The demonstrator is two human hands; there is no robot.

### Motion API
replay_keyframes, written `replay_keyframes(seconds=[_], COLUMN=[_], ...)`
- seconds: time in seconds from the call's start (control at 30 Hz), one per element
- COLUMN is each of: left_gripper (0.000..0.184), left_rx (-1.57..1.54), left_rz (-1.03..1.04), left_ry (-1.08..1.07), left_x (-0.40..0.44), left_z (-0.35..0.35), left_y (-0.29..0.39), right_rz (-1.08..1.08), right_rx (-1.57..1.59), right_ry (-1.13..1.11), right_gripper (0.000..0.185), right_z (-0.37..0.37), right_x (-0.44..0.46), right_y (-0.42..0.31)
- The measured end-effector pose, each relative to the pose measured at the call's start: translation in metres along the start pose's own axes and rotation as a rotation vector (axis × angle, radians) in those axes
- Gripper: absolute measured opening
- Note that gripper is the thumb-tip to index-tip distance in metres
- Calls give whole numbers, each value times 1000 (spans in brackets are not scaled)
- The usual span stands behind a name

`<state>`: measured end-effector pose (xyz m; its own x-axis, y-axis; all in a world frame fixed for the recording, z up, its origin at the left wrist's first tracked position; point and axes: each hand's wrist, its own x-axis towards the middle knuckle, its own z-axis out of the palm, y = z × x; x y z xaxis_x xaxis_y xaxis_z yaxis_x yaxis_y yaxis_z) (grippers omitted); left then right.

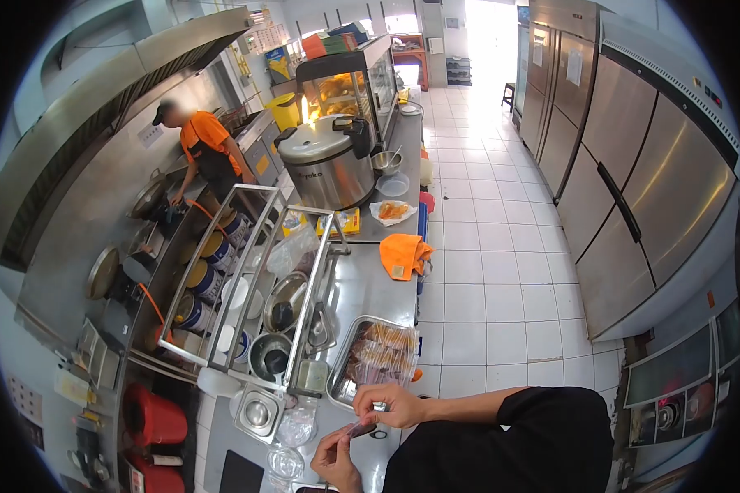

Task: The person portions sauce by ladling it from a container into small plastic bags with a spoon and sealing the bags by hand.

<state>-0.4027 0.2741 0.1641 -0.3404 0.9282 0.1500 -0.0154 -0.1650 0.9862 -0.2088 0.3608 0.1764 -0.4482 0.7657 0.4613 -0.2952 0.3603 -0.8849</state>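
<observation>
Near the bottom of the view, my left hand (337, 462) and my right hand (389, 406) are close together over the steel counter. Between them is a small, thin, dark reddish piece (359, 429), pinched by the fingertips of both hands; its exact nature is too small to tell. Just beyond my right hand lies a metal tray (337, 380) with wrapped reddish-brown food (384, 353) in it. Clear plastic containers (285, 463) stand to the left of my left hand.
A metal rack (327, 246) with bowls stands left of the tray. Farther along the counter are an orange cloth (404, 256) and a large rice cooker (325, 168). A person in an orange shirt (203, 131) stands at the stoves. Steel refrigerators (633, 181) line the right side.
</observation>
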Motion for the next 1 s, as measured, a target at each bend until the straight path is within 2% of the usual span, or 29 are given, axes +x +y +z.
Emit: replay_keyframes(seconds=[0.1, 0.2, 0.27, 0.4, 0.47, 0.5, 0.53, 0.57, 0.6, 0.67, 0.73, 0.83, 1.0], left_gripper=[3, 5, 4, 6, 7, 5, 5, 4, 3, 5, 7, 9, 9], left_rx=[-29, -46, -48, -62, -58, -75, -57, -48, 17, -2, -102, -8, 35], left_rz=[5, 34, 115, 162, 213, 143, 131, 102, 123, 30, 28, -72, -58], left_ry=[53, -45, -99, -152, -124, -100, -104, -127, -122, -174, -143, -176, -131], left_x=[9, 22, 27, 31, 27, 24, 25, 24, 21, 21, 14, 7, -2], left_z=[20, 42, 50, 78, 91, 97, 101, 102, 102, 105, 100, 89, 76], left_y=[6, 21, 7, -11, -24, -22, -18, -20, -23, -12, -30, -29, -34], right_rz=[-26, -9, -70, 17, 13, 97, -10, 44, -9, 72, 133, 223, 295], right_rx=[-30, -24, -50, 75, 3, 19, -99, -110, -119, 29, 58, 53, 112], right_ry=[18, 6, 39, 76, 66, 74, 84, 94, 113, 120, 43, 1, -213], right_gripper=[11, 11, 11, 11, 10, 11, 11, 10, 9, 10, 8, 7, 7], right_z=[-12, -26, -38, -54, -63, -68, -74, -79, -81, -79, -82, -78, -79], right_x=[6, 5, 2, -3, -5, -8, -5, -9, -9, -18, -25, -24, -20], right_y=[-8, -10, 2, 8, 3, 7, 6, 7, 11, 19, 27, 31, 45])
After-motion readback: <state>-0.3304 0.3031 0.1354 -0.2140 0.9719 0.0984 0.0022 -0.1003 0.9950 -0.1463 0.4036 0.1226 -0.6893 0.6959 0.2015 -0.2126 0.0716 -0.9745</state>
